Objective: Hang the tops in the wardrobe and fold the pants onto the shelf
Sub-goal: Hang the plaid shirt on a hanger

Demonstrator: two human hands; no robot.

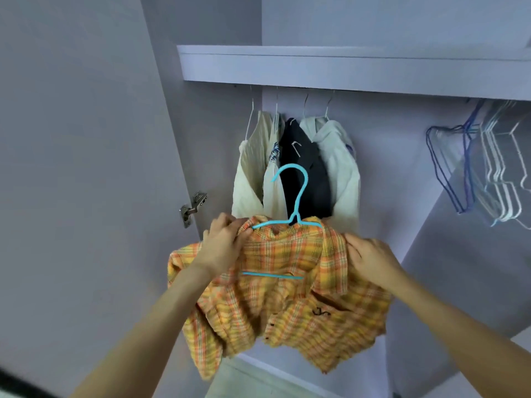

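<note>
An orange and yellow plaid shirt [290, 285] hangs crumpled on a light blue hanger [296, 202] in front of the open wardrobe. The hanger's hook points up and its lower bar shows through the shirt's opening. My left hand [222, 244] grips the shirt's left shoulder at the hanger's end. My right hand [369, 259] grips the shirt's right shoulder. Behind them several tops [296, 165], cream, dark navy and white, hang on thin hangers under the shelf [344, 67].
A bunch of bare blue and white hangers [485, 162] hangs at the right of the rail space. The open wardrobe door [86, 139] with a metal hinge [193, 208] stands at the left. A side wall [459, 268] closes the wardrobe's right.
</note>
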